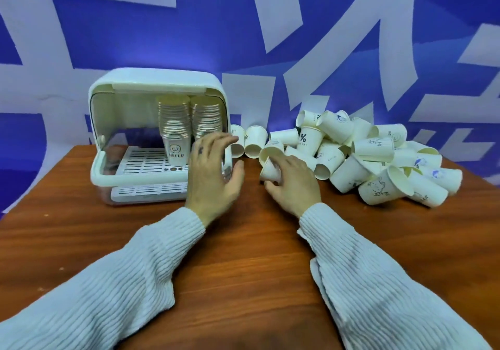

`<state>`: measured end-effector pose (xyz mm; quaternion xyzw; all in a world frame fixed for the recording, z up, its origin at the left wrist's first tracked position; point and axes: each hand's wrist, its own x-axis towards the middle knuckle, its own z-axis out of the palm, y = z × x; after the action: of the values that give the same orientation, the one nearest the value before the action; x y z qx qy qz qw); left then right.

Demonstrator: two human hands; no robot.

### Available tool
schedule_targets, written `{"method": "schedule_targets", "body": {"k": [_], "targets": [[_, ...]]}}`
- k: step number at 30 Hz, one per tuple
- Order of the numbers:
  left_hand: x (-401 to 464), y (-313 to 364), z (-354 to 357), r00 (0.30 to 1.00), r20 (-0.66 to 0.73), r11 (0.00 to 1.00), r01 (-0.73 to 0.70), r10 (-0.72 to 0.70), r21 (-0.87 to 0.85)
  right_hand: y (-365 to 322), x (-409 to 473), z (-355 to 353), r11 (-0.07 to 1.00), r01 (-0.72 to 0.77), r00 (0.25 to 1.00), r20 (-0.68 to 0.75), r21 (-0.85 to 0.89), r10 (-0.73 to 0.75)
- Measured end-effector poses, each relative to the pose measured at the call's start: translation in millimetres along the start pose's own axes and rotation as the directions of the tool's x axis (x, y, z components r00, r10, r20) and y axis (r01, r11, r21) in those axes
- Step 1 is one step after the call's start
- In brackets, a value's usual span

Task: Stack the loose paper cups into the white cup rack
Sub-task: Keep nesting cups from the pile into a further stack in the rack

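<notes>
The right hand grips one paper cup mid-table; the left hand, fingers relaxed and holding nothing, hovers before the white cup rack.

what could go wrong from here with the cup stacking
The two tall nested stacks of paper cups already nearly reach the roof of the white plastic cup rack, so more cups may not fit. The left hand, close beside them, could knock them over. The right hand grips a small white paper cup and could crush it.
</notes>
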<state>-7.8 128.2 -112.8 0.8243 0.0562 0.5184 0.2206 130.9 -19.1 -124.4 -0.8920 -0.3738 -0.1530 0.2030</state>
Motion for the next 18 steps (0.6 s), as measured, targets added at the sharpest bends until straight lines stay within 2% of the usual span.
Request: {"method": "schedule_targets", "body": {"k": [2, 3, 4, 5, 6, 7, 8, 9, 11, 13, 14, 16, 17, 18], "targets": [[-17.5, 6.1, 11.5, 0.992, 0.121, 0.996, 0.032, -0.023, -0.078, 9.9, -5.9, 3.6, 0.996, -0.012, 0.999, 0.031, -0.087, 0.015], [-24.2, 8.6, 15.2, 0.983, 0.181, 0.992, 0.061, -0.040, -0.113, 11.2, -5.7, 2.5, 0.998, -0.054, 0.998, -0.008, -0.013, 0.054], [-29.2, 10.7, 17.1, 0.972, 0.226, 0.985, 0.098, -0.064, -0.143, 9.9, -6.1, 0.8, 0.980, -0.101, 0.993, -0.049, 0.170, 0.111], [-32.8, 12.0, 18.6, 0.962, 0.258, 0.976, 0.139, -0.093, -0.165, 6.8, -7.1, -1.1, 0.895, -0.127, 0.985, -0.054, 0.427, 0.166], [-35.5, 11.0, 20.4, 0.948, 0.292, 0.965, 0.185, -0.126, -0.184, 1.7, -10.1, -3.1, 0.734, -0.123, 0.983, -0.018, 0.667, 0.181], [-37.1, 10.4, 21.0, 0.925, 0.341, 0.947, 0.246, -0.166, -0.205, -2.9, -14.0, -3.0, 0.566, -0.107, 0.989, 0.028, 0.817, 0.146], [-38.3, 9.4, 21.0, 0.895, 0.393, 0.920, 0.316, -0.209, -0.231, -6.5, -17.4, -0.6, 0.452, -0.104, 0.994, 0.072, 0.886, 0.088], [-38.8, 8.5, 20.6, 0.868, 0.432, 0.892, 0.375, -0.244, -0.251, -9.8, -20.6, 2.6, 0.415, -0.114, 0.993, 0.112, 0.903, 0.029], [-37.7, 6.4, 19.5, 0.859, 0.423, 0.871, 0.420, -0.289, -0.256, -14.1, -23.2, 6.2, 0.461, -0.082, 0.992, 0.116, 0.884, -0.046], [-35.3, 5.4, 17.7, 0.882, 0.372, 0.889, 0.391, -0.289, -0.237, -10.8, -15.9, 6.5, 0.578, -0.026, 0.999, 0.002, 0.816, 0.043], [-34.6, 5.9, 16.7, 0.890, 0.361, 0.896, 0.376, -0.279, -0.235, -3.0, -10.0, 7.1, 0.699, -0.024, 0.989, -0.083, 0.714, 0.119], [-35.8, 8.1, 16.3, 0.894, 0.364, 0.903, 0.360, -0.262, -0.235, 17.7, 3.2, 8.8, 0.954, -0.078, 0.971, -0.196, 0.290, 0.139], [-36.9, 9.3, 16.6, 0.893, 0.370, 0.904, 0.357, -0.256, -0.236, 29.4, 8.9, 11.9, 0.991, -0.100, 0.981, -0.157, 0.092, 0.114], [-37.7, 10.3, 16.9, 0.893, 0.372, 0.905, 0.354, -0.253, -0.235, 38.1, 13.3, 15.7, 0.992, -0.121, 0.989, -0.085, -0.035, 0.118]]}}
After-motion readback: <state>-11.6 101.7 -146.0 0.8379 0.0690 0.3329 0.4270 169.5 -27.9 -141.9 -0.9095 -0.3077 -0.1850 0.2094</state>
